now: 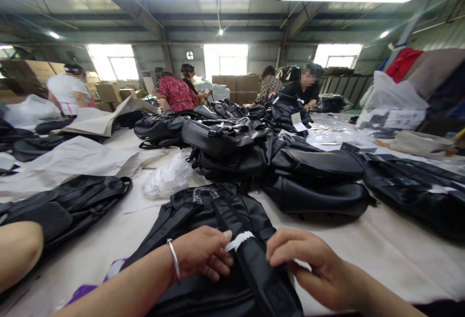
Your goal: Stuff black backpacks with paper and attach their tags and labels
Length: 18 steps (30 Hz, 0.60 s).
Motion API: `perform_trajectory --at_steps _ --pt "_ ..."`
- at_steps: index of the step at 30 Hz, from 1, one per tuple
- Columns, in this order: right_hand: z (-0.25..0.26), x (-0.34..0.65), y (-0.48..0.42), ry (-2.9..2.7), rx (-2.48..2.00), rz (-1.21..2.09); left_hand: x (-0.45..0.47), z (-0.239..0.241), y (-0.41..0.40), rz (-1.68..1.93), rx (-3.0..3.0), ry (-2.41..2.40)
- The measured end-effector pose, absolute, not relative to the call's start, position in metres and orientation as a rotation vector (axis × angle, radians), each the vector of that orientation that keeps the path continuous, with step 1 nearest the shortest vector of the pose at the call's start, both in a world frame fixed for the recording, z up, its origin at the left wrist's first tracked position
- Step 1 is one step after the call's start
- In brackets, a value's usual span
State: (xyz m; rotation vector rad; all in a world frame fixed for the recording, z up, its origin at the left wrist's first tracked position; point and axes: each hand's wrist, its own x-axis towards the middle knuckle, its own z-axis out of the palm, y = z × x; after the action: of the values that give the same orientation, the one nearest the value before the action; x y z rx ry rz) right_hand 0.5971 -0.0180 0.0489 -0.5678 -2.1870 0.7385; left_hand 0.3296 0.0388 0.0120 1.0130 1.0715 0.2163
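A black leather-look backpack (203, 239) lies in front of me with its shoulder straps facing up. A white strip (241, 240) crosses one padded strap (254, 263). My left hand (205, 254), with a silver bangle at the wrist, pinches the near end of this strip between thumb and forefinger; its other fingers hang loosely curled. On the strap's right side my right hand (312, 263) is closed, fingers bent against the thumb. A bit of white shows between its fingers, apparently part of the strip. Clear plastic wraps the backpack's top handle (205, 194).
Black bags (316, 186) are stacked just beyond, with another bag (417, 191) at right and one (72, 205) at left. Crumpled clear plastic (167, 176) and paper sheets (90, 157) lie on the table. Another person's arm (18, 254) reaches in at left. Several co-workers stand farther back.
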Motion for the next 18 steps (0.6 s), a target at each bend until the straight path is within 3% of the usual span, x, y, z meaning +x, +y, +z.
perform_trajectory --at_steps 9,18 --pt "0.035 0.564 0.049 -2.626 -0.576 0.271 0.337 0.014 0.033 0.233 0.98 1.068" --pt "0.049 0.549 0.05 -2.99 -0.454 -0.051 0.336 0.013 0.033 0.225 1.018 1.045"
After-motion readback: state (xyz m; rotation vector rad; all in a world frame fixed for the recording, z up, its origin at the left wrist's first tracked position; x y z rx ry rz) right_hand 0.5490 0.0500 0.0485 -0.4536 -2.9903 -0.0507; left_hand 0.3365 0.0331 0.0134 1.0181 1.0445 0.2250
